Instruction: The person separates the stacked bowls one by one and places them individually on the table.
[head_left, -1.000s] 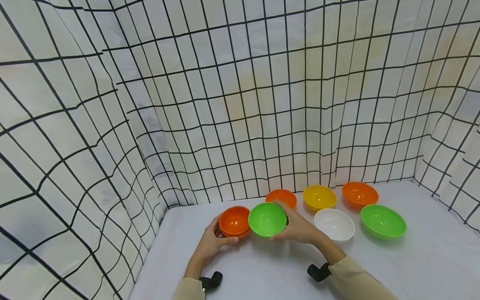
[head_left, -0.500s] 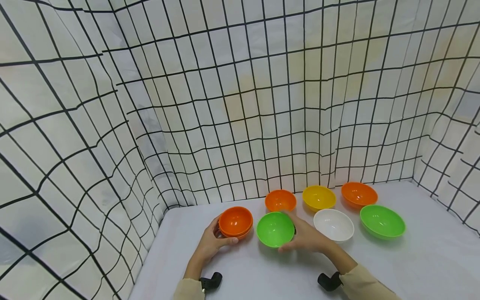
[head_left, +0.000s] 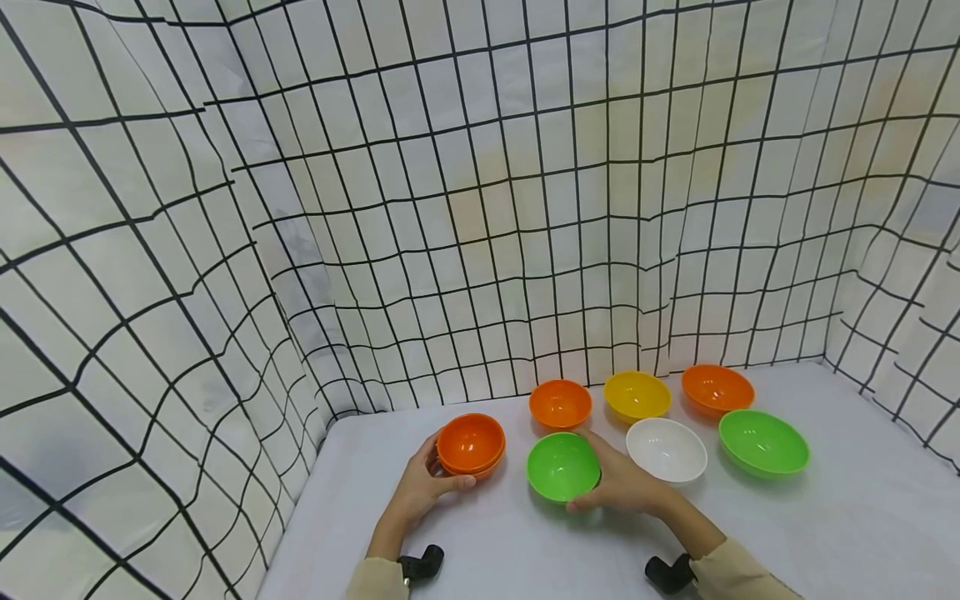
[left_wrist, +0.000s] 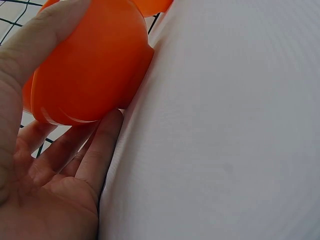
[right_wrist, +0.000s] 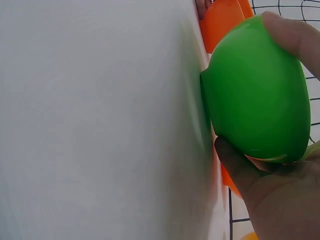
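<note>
On the left, two nested orange bowls (head_left: 470,443) stand on the white table, one inside the other. My left hand (head_left: 422,483) grips them from the left side, thumb in front and fingers behind. In the left wrist view the thumb lies on the orange outer wall (left_wrist: 95,65). Just to the right is a small green bowl (head_left: 562,468), upright, held at its right side by my right hand (head_left: 618,479). The right wrist view shows thumb and fingers around the green wall (right_wrist: 257,92); its base is at or very near the tabletop.
Behind the green bowl sits an orange bowl (head_left: 560,404). Farther right are a yellow bowl (head_left: 637,397), a white bowl (head_left: 667,451), a larger orange bowl (head_left: 717,390) and a larger green bowl (head_left: 764,444). A white wall with black grid lines (head_left: 480,250) encloses the table (head_left: 510,550).
My right hand has carried the small green bowl rightward and down, away from the stacked orange bowls, uncovering the orange bowl behind. The left hand has stayed in place.
</note>
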